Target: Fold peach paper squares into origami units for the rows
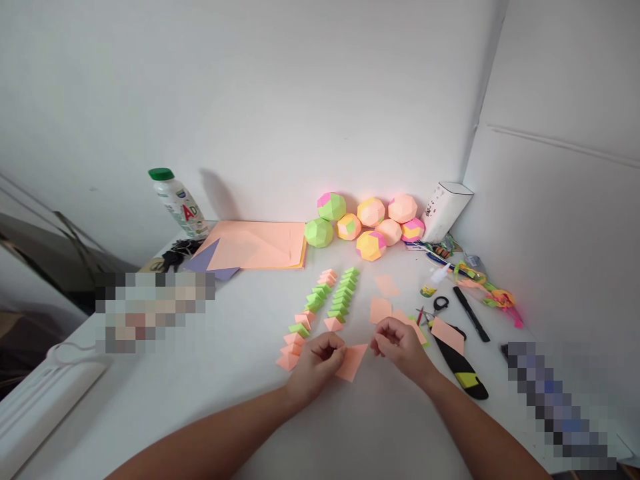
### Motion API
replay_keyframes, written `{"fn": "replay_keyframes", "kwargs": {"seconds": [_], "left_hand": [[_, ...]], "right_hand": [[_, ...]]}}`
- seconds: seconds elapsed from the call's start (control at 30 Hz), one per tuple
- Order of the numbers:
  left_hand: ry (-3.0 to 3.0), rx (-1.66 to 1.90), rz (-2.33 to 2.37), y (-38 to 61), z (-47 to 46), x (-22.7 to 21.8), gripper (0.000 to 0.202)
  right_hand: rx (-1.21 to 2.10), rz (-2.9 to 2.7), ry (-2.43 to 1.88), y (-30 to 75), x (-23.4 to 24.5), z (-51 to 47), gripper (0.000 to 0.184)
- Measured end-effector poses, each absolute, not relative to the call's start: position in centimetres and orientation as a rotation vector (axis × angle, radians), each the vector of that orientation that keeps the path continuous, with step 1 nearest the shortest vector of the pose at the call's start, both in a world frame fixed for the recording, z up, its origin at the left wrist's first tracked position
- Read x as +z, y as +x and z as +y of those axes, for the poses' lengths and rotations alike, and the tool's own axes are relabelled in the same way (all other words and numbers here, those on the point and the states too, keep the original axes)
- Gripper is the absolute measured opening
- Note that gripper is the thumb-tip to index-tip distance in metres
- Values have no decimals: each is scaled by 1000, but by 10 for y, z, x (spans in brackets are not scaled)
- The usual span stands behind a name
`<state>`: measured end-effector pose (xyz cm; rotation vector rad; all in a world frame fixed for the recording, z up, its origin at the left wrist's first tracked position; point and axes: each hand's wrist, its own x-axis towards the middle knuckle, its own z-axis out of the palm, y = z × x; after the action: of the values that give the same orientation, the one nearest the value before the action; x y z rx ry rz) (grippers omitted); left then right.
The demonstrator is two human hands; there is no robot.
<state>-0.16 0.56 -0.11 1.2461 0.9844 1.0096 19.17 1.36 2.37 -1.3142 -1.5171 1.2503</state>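
My left hand (316,368) pinches a peach paper piece (354,364) by its left side, low over the table. At the far right corner of that paper is my right hand (398,345), with curled fingers and the thumb pressed in. Whether it touches the corner or holds something small, I cannot tell. Two rows of folded paper units stand beyond my left hand: a peach and green row (316,298) and a mostly green row (345,293). Flat peach paper pieces (381,311) lie just past my right hand, some over a green one.
Faceted paper balls (371,212) sit against the wall, beside a stack of peach sheets (255,243). At right are a glue bottle (434,281), scissors (441,305), a black-and-yellow tool (463,373) under a peach piece, and a black pen (471,313). A bottle (179,203) stands back left.
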Motion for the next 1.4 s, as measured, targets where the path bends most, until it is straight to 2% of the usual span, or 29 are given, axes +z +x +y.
{"fn": "replay_keyframes", "kwargs": {"seconds": [0.2, 0.3, 0.6, 0.77, 1.03, 1.27, 1.4], "left_hand": [[1269, 958, 952, -2, 5, -2, 24], [1255, 966, 979, -2, 5, -2, 22], [1158, 849, 913, 0, 1, -4, 31], [1009, 907, 834, 1, 3, -6, 31], [1079, 896, 754, -2, 2, 0, 29], [978, 834, 591, 0, 2, 0, 36], [1020, 853, 713, -1, 2, -9, 35]], "right_hand": [[1402, -1647, -1221, 185, 24, 7, 20], [1368, -1628, -1236, 188, 26, 7, 25], [1478, -1537, -1186, 191, 19, 10, 24], [1559, -1546, -1199, 187, 14, 9, 28], [1541, -1406, -1197, 187, 17, 12, 28], [1604, -1485, -1273, 185, 8, 11, 28], [1552, -1497, -1279, 186, 7, 12, 26]]}}
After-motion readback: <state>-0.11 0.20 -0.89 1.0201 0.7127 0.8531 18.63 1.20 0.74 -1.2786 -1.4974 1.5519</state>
